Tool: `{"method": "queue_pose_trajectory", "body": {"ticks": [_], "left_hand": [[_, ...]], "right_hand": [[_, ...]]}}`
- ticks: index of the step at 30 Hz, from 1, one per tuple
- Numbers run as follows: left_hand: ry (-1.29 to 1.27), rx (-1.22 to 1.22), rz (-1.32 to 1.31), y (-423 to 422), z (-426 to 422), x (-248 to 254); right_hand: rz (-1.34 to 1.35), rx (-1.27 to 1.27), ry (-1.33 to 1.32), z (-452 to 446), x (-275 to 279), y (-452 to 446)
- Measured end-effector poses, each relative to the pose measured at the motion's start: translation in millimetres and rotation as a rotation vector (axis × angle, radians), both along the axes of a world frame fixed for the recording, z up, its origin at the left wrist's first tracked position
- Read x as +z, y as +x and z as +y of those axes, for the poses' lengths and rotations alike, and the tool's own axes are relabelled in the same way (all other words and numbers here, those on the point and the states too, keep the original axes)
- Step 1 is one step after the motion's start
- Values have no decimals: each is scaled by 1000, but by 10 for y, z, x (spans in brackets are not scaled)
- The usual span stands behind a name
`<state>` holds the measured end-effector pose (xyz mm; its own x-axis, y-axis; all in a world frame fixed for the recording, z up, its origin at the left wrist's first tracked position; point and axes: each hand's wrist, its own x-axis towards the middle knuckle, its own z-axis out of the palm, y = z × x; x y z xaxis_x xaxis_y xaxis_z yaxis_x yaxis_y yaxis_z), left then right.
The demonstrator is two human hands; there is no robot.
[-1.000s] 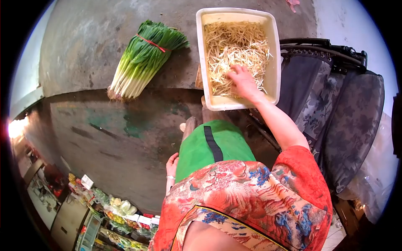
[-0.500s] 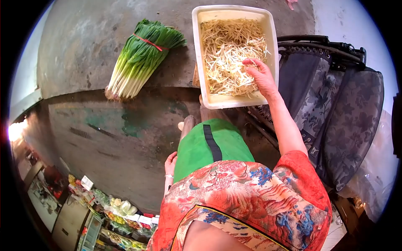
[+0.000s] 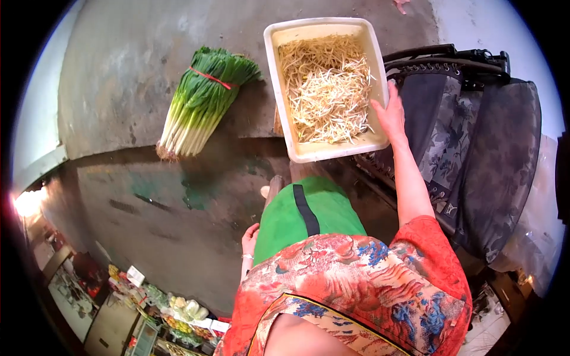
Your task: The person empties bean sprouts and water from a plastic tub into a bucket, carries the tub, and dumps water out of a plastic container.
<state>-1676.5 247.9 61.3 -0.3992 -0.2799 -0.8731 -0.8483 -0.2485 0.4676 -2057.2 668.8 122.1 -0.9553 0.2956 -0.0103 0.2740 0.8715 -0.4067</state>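
A white plastic tub [image 3: 275, 89] holds pale bean sprouts [image 3: 326, 101], heaped brighter toward the near side. At its right rim is my right hand [image 3: 392, 115], the thumb over the edge and the fingers along the outer wall. My left hand [image 3: 250, 240] hangs low beside the green apron [image 3: 279, 219], fingers loosely stretched and nothing visible in them; the apron partly hides it. Left of the tub lies a bunch of green leafy stalks with white ends and roots [image 3: 205, 101], tied with a red band.
Folded black padded furniture [image 3: 499, 154] with a metal frame leans close on the right. The concrete surface [image 3: 119, 89] under the bunch has a ledge in front. Shelves with packaged produce [image 3: 184, 311] are at lower left. Clear plastic sheeting [image 3: 528, 249] is at far right.
My right hand has left the bean sprouts and moved right onto the tub's rim. The whole view has shifted slightly. My left hand stays beside the apron.
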Motion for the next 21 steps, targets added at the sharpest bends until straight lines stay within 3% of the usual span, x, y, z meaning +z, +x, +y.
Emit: {"method": "queue_pose_trajectory", "body": {"ticks": [2, 4, 6, 8, 10, 13, 16, 18, 19, 20, 21], "left_hand": [[-5, -19, 0, -46, -54, -43], [-24, -124, -28, -195, -91, -11], [-49, -198, 63, -366, -157, 60], [32, -83, 33, -784, -89, 368], [-27, -196, 124, -1050, -187, 416], [54, -128, 277, -1433, -269, 648], [235, -169, 478, -1590, -268, 888], [455, -135, 341, -1465, -386, 845], [445, -215, 295, -1348, -297, 1035], [283, -446, 424, -1200, -432, 998], [272, -479, 409, -1086, -438, 1104]], "right_hand": [[-333, -26, -179, 138, -141, 69], [-196, -6, -172, 156, -218, 173], [-149, 42, -599, 52, -213, 377], [-266, -53, -788, -224, -162, 675], [-174, -156, -1034, -548, -179, 1021], [-188, -297, -1296, -828, 10, 1522], [-247, -336, -1469, -973, 202, 2099], [-279, -349, -1418, -1099, 338, 2491], [-263, -334, -1396, -1162, 335, 2782], [-268, -349, -1376, -1253, 391, 2983], [-245, -351, -1364, -1347, 473, 3155]]}}
